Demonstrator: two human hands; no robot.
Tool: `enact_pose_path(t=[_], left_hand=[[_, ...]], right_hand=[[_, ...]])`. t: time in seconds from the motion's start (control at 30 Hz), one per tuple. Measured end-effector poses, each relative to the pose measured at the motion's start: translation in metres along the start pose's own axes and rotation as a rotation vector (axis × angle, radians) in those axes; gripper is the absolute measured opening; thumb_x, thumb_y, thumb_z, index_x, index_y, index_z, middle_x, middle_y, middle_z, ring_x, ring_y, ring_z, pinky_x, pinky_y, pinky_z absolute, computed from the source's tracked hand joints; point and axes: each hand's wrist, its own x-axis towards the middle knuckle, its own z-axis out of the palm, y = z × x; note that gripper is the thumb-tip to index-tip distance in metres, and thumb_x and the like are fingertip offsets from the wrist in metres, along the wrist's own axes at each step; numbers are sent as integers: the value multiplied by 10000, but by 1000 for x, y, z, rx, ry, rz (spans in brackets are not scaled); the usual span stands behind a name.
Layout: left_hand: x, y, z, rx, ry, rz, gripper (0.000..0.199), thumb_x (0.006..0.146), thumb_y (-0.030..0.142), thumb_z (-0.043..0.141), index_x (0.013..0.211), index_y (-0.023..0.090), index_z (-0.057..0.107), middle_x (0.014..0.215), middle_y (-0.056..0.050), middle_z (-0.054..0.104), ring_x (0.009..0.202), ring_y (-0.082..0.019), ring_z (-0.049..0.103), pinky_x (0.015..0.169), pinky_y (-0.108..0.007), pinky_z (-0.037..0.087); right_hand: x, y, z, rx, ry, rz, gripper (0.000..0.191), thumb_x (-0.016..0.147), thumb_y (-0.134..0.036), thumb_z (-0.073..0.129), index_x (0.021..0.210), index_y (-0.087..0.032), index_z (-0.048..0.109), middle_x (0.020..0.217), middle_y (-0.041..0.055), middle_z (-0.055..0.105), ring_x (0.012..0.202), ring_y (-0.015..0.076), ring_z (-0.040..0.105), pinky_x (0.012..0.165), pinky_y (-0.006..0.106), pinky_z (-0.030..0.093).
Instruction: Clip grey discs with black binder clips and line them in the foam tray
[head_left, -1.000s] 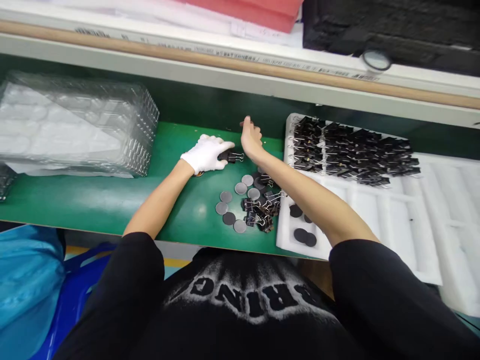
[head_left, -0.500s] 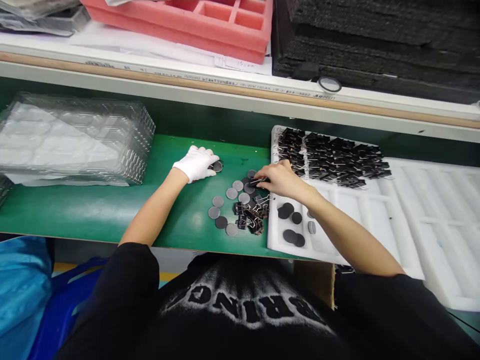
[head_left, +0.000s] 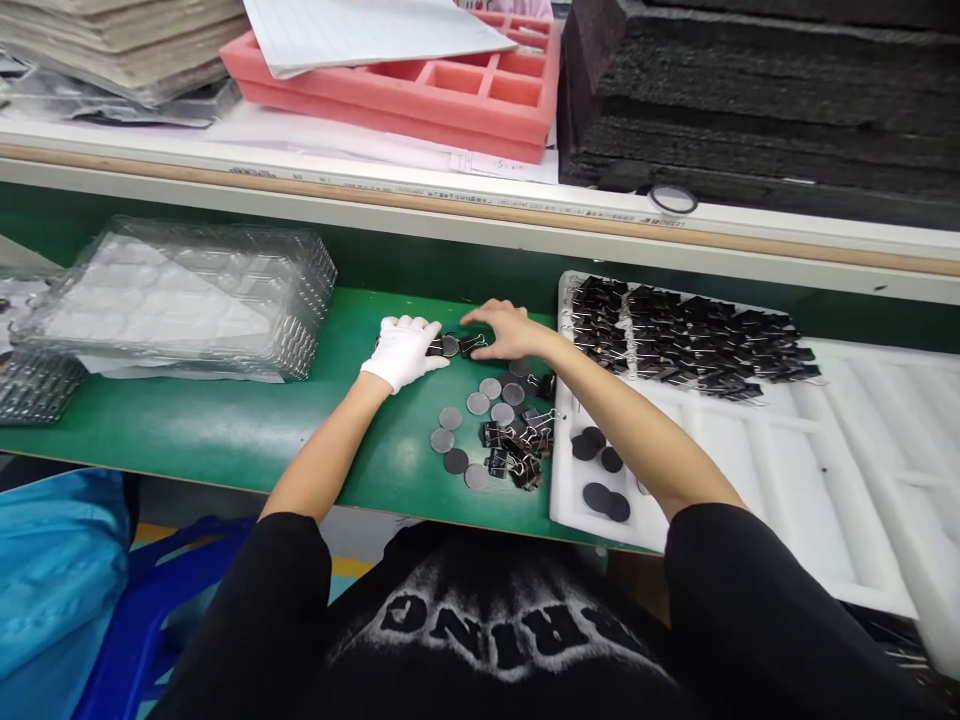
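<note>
My left hand (head_left: 406,352), in a white glove, is closed on a round grey disc (head_left: 450,346) that pokes out past its fingertips, with something black beside it. Between the thumb and fingers of my bare right hand (head_left: 510,331) is a black binder clip (head_left: 472,345), just right of that disc. Whether clip and disc touch, I cannot tell. Nearer to me, several loose grey and dark discs (head_left: 478,403) lie on the green bench. Beside them is a heap of black binder clips (head_left: 517,452) with wire handles.
A white foam tray (head_left: 637,400) on the right carries rows of binder clips (head_left: 690,335) and several black discs (head_left: 598,497). Clear plastic trays (head_left: 300,300) are stacked at the left. Above runs a shelf with pink foam (head_left: 420,110) and black foam sheets (head_left: 750,100).
My right hand has moved left from the pile, bringing a binder clip up to the disc at my left hand. My left hand keeps its hold. The camera view has shifted slightly.
</note>
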Motion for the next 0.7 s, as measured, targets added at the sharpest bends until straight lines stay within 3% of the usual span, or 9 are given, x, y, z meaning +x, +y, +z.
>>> enact_pose_path(t=[0.07, 0.17, 0.27, 0.43, 0.57, 0.7], left_hand=[[0, -1, 2, -12, 14, 5, 535, 996, 577, 667, 1391, 221, 715, 1356, -168, 718, 1242, -387, 614, 1015, -503, 359], [1, -1, 5, -37, 28, 1, 463, 996, 567, 674, 1323, 247, 746, 1305, -149, 729, 1228, -373, 612, 1003, -498, 359], [1, -1, 7, -53, 30, -8, 458, 987, 575, 689, 1311, 257, 747, 1281, -140, 731, 1225, -368, 607, 1011, -496, 356], [2, -3, 13, -79, 37, -9, 451, 987, 561, 696, 1322, 261, 740, 1311, -126, 717, 1241, -371, 597, 1060, -514, 340], [3, 0, 14, -149, 25, 2, 479, 998, 591, 676, 1331, 250, 733, 1319, -121, 704, 1277, -379, 583, 1104, -527, 315], [4, 7, 12, -162, 10, 20, 500, 1016, 612, 645, 1339, 239, 725, 1331, -119, 696, 1301, -388, 578, 1128, -540, 305]], right_hand=[[10, -9, 2, 113, 142, 169, 523, 985, -515, 622, 1463, -304, 643, 1520, 168, 592, 1420, 414, 502, 1118, 589, 388], [31, -25, 14, 178, 327, 445, 583, 1110, -551, 264, 1497, -267, 595, 1568, 192, 539, 1485, 404, 437, 1199, 643, 322], [48, -31, 32, 134, 318, 590, 699, 1110, -597, 168, 1561, -204, 531, 1668, 220, 426, 1585, 412, 308, 1260, 671, 228], [52, -12, 53, 67, 369, 637, 747, 1107, -613, 109, 1643, -203, 428, 1740, 211, 321, 1645, 382, 199, 1284, 681, 183], [54, 8, 65, 69, 441, 629, 710, 1119, -564, 78, 1615, -214, 446, 1692, 222, 343, 1624, 375, 229, 1257, 713, 209], [60, 26, 78, 81, 516, 564, 771, 1109, -628, 32, 1568, -217, 496, 1632, 228, 377, 1592, 397, 282, 1221, 786, 191]])
